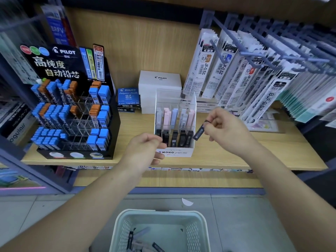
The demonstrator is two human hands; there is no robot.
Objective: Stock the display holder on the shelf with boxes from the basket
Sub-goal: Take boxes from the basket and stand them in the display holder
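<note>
A clear display holder with a white "MONO graph MG" base stands on the wooden shelf. It holds pastel boxes in its upper row and black boxes in its lower row. My right hand pinches a slim black box, tilted, just right of the holder's lower row. My left hand hovers at the holder's lower left corner with its fingers curled; I cannot tell whether they hold anything. A pale green basket sits on the floor below, with several slim boxes inside.
A black Pilot lead display full of blue and orange cases fills the shelf's left. White Pilot boxes and blue lead packs stand behind the holder. Hanging refill packets on pegs crowd the right.
</note>
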